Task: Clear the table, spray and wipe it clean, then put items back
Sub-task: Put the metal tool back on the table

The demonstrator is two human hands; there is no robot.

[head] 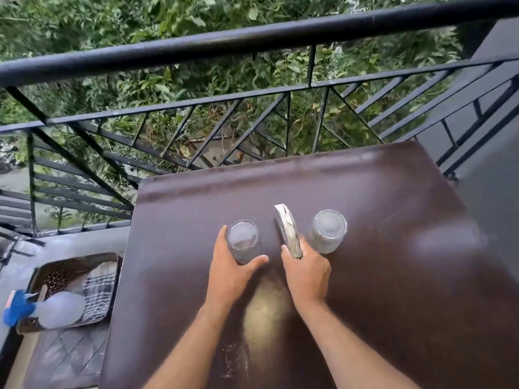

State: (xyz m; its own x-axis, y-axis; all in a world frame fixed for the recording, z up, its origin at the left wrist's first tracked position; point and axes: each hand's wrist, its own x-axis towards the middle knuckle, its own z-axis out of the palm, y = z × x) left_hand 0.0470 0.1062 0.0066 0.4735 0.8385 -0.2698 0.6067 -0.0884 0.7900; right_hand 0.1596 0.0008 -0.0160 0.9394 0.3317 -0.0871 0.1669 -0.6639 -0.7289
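On the dark brown table (393,290) stand two clear glasses. My left hand (233,269) grips the left glass (243,240) from the side, thumb and fingers curled round it. My right hand (307,272) holds a flat silver holder (288,230) standing on edge in the table's middle. The right glass (327,230) stands just right of that holder, close to my right fingers; whether they touch it is unclear.
A metal tray (71,266) sits low at the left beside the table, carrying a checked cloth (99,290) and a spray bottle (53,308) with a blue head. A black balcony railing (224,43) runs behind the table, with greenery beyond.
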